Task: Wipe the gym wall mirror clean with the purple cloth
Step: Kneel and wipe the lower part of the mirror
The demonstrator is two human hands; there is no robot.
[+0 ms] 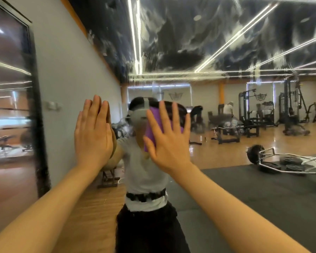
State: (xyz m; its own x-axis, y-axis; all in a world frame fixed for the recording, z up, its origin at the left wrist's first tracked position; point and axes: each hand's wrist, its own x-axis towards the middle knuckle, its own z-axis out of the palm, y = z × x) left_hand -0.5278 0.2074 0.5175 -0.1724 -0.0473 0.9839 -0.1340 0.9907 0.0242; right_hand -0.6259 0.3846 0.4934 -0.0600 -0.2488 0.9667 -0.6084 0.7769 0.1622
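Both forearms reach up: flat right hand [169,141] presses purple cloth [158,125] on mirror [190,42], flat left hand [93,136] bare, risking fresh palm smudges.

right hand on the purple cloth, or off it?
Touching. In the head view the right hand lies flat with spread fingers over the purple cloth, pressing it against the mirror.

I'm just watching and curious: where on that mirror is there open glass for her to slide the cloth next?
Open glass lies right of the right hand, which presses the purple cloth flat, and above both hands, where the mirror looks streaked. It is tight on the left: the left hand rests flat near the mirror's edge beside the grey wall, with only a narrow gap between the hands.
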